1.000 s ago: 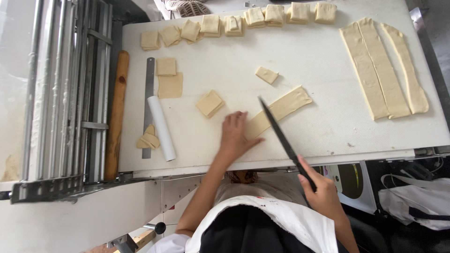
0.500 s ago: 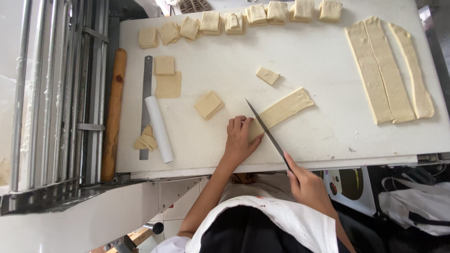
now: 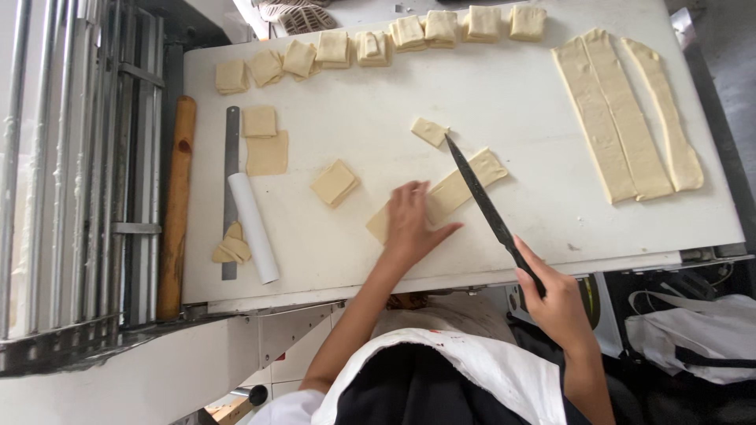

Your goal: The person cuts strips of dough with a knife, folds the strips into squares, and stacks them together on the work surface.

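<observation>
My left hand [image 3: 411,224] lies flat, fingers spread, pinning the dough strip [image 3: 453,191]; my right hand [image 3: 554,303] grips the knife [image 3: 482,198], blade laid across it beyond my fingertips. I judge 1 straight cut comes next.

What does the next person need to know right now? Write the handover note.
Left hand: flat on the near end of the dough strip, pinning it to the white table.
Right hand: grips the long knife, whose blade lies across the strip.
Done: cut squares are lined along the far edge; loose pieces lie mid-table.
Left: most of this strip is uncut, plus three long strips at right.
Ruler, white roll and rolling pin lie at left.
</observation>
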